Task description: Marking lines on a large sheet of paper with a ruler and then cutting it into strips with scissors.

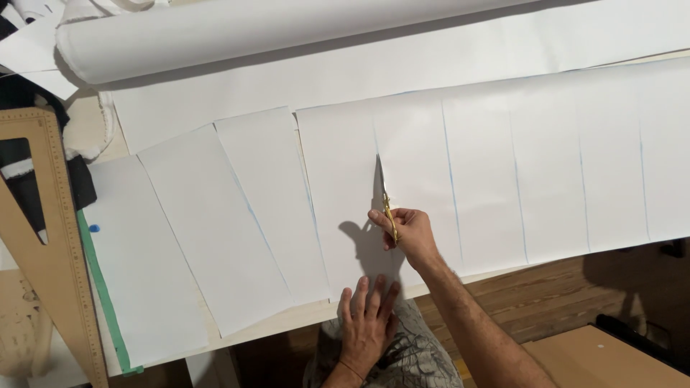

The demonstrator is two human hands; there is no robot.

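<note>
Left hand (368, 316) flat, released, pressing white sheet (359, 208); right hand (408, 231) beyond it grasping scissors (387, 205) mid-cut.

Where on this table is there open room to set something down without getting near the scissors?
Open: the uncut sheet right of the scissors, and the band between the roll and the strips. Crowded: around the right hand, the left hand, and the ruler corner.

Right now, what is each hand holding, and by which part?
Right hand holds gold scissors by the handles. Left hand holds nothing; it lies flat on the white fabric.
</note>
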